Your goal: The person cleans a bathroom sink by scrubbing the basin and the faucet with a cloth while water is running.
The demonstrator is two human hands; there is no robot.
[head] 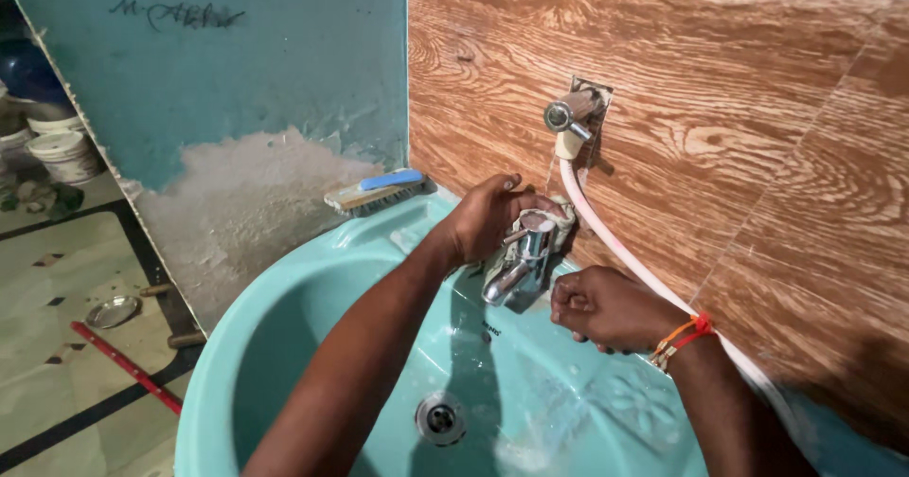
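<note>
Hands at chrome tap (516, 264) on turquoise basin (284, 344): left hand (488, 216) wraps cloth-bound tap top; right hand (606, 306) curled shut beside spout, contents hidden.

Tap (519, 261) on basin (284, 325) rim, brush (377, 191) behind-left, drain (440, 417) in front

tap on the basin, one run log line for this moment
left hand gripping tap top | right hand closed at tap base | teal basin | brush on rim
</note>
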